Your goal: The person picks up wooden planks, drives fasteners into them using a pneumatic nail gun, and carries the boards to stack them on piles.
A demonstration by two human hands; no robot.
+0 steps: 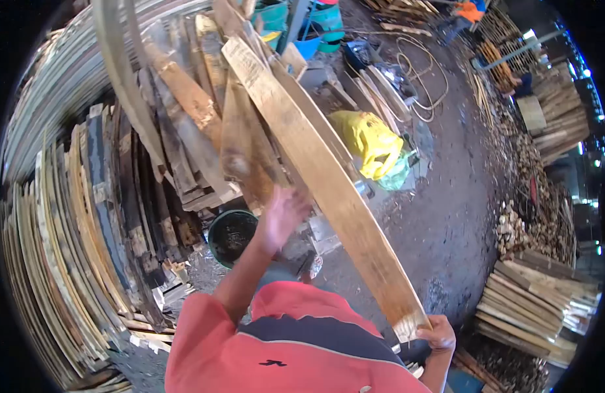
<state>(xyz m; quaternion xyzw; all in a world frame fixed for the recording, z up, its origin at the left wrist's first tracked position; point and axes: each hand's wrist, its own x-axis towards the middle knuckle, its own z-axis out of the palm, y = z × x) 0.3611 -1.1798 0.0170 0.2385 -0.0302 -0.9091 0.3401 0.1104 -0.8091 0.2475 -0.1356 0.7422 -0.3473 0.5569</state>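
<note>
A long, wide wooden plank (335, 196) slants from the upper middle down to the lower right. My right hand (437, 333) grips its lower end, thumb on top. My left hand (285, 216) is left of the plank's middle, slightly blurred, with fingers spread and nothing held in it. The far end of the plank lies over other boards, with a narrower board (315, 118) just beside it on the right. Beyond my left hand lies a pile of worn boards (184, 105).
A dark round bucket (232, 237) stands below the board pile. Stacked planks (73, 216) fill the left side, and more planks (525, 308) lie at the lower right. Right of the plank are a yellow bag (368, 141) and a coiled hose (445, 85). A person (469, 12) is far off.
</note>
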